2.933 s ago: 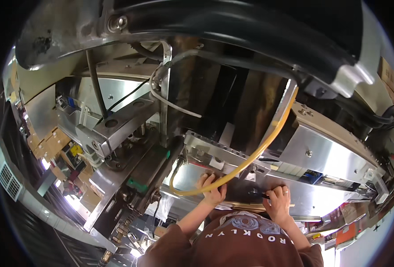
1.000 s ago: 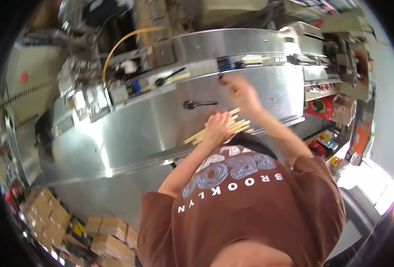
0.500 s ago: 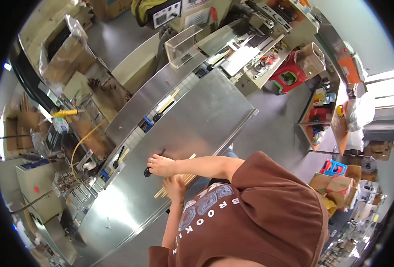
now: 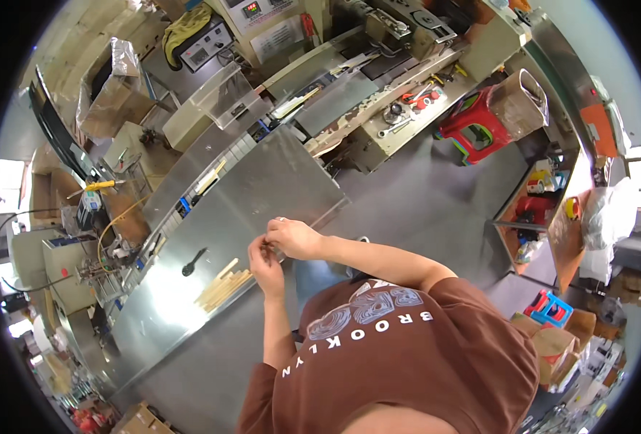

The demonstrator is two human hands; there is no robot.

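Observation:
My left hand (image 4: 265,266) and my right hand (image 4: 293,237) meet above the front edge of the steel table (image 4: 262,176). Fingers of both are curled in and pressed together at the tips. Whatever they pinch, if anything, is hidden. Close to my left hand, a loose bundle of pale wooden chopsticks (image 4: 223,289) lies along the table's near edge, with a few sticks askew. Farther left on the metal lies a black spoon (image 4: 194,262), apart from both hands.
Behind the table runs a conveyor strip (image 4: 203,181) holding small sets of sticks and dark utensils. A clear plastic guard (image 4: 226,98) stands over it. At the right are a red stool (image 4: 472,130) with a carton and a wooden shelf (image 4: 563,231).
My right hand has come off the black spoon, which now lies uncovered. My left hand has left the chopsticks, and both hands have come together at the fingertips. The view has shifted.

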